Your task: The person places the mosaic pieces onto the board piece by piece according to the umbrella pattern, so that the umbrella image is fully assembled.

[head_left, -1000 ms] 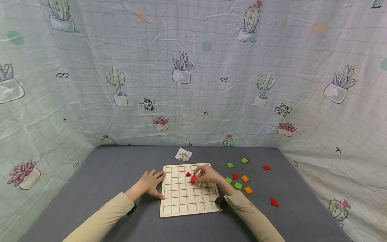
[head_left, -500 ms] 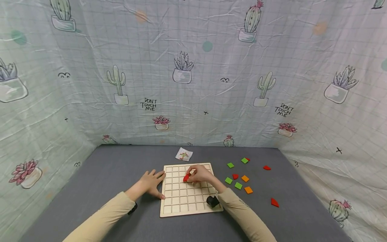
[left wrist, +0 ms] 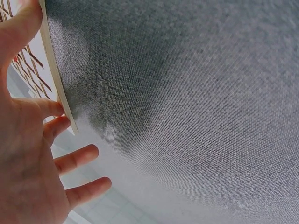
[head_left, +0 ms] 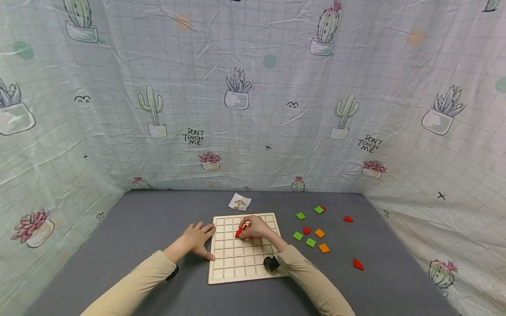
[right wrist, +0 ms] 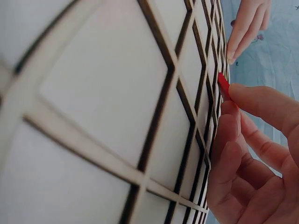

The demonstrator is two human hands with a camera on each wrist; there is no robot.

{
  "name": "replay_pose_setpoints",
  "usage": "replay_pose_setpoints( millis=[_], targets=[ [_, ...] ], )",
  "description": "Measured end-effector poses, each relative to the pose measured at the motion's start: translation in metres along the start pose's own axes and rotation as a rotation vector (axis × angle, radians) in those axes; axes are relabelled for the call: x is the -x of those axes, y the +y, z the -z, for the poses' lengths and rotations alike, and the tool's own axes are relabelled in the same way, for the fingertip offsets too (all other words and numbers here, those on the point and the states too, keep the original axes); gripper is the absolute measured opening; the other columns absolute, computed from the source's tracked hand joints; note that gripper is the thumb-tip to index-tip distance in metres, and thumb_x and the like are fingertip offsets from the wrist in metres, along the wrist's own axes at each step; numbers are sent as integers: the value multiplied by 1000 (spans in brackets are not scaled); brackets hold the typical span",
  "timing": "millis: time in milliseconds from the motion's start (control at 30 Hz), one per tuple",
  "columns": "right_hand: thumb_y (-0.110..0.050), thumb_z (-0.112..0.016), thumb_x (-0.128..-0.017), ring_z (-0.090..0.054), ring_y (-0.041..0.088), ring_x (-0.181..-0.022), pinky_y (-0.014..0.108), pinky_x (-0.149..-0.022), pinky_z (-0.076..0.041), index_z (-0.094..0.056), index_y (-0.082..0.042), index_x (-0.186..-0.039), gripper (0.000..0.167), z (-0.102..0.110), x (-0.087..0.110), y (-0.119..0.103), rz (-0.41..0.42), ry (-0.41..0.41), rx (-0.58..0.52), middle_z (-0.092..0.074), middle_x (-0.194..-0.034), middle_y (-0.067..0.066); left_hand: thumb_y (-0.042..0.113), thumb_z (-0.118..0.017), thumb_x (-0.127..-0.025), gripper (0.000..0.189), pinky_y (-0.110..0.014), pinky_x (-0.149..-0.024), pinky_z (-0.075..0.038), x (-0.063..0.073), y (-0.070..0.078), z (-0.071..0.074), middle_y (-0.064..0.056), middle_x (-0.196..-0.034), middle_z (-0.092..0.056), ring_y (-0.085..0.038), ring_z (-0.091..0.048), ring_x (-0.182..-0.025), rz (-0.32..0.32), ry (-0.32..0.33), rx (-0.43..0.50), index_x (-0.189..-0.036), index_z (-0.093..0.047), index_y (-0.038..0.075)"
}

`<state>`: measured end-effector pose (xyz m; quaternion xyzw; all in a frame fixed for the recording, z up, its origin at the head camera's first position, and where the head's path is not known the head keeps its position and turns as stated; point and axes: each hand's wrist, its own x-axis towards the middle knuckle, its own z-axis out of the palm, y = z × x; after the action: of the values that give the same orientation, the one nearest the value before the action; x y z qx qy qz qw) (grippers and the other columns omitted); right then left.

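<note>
A light wooden board [head_left: 229, 263] marked with a grid of shallow square cells lies on the table. My right hand [head_left: 256, 227] is over its upper middle, pinching a red tile [head_left: 238, 233] with one curved side between thumb and fingertips. In the right wrist view the red tile [right wrist: 224, 86] is seen nearly edge-on, close over the grid. Part of a red triangle tile [head_left: 245, 227] shows between the fingers. My left hand [head_left: 194, 240] rests at the board's left edge, fingers spread. The left wrist view shows its thumb [left wrist: 23, 23] over the rim.
Right of the board lie several loose tiles: green squares [head_left: 310, 242], orange squares [head_left: 324, 248] and red curved pieces [head_left: 358, 264]. A small paper card [head_left: 239, 202] with a coloured pattern lies behind the board. A cactus-print curtain [head_left: 253, 131] surrounds the table's back and sides.
My right hand has moved left across the board with the red tile, past the red triangle to a cell on its left. The left hand has stayed at the edge.
</note>
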<state>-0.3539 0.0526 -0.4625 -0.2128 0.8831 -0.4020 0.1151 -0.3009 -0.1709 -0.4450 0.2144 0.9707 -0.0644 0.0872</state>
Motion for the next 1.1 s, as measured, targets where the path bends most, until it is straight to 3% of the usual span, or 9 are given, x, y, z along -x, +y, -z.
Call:
replay_pose_setpoints(
  millis=[300, 667, 1100],
  targets=[
    [-10, -77, -65, -45, 5, -46, 18, -45, -35, -65, -7, -86, 24, -3, -3, 1, 5, 26, 87, -55, -64, 1, 66, -63, -64, 97, -54, -99, -27, 0, 0, 1, -6, -142, -33, -37, -32, -128, 9, -8, -8, -138, -34, 9],
    [-7, -76, -65, -43, 4, -43, 18, -43, -34, -66, -6, -84, 22, -6, -3, 4, 4, 23, 91, -50, -56, -4, 67, -62, -63, 98, -54, -98, -28, -1, 1, -1, -6, -142, -34, -38, -33, -127, 12, -2, -20, -137, -35, 10],
    [-8, -75, -65, -42, 7, -47, 19, -45, -34, -66, -6, -86, 22, -5, -3, 4, 12, 20, 106, -55, -68, 3, 66, -63, -63, 97, -54, -98, -26, 1, 1, 0, -7, -142, -34, -38, -32, -128, 5, -1, -3, -137, -35, 9]
  ],
)
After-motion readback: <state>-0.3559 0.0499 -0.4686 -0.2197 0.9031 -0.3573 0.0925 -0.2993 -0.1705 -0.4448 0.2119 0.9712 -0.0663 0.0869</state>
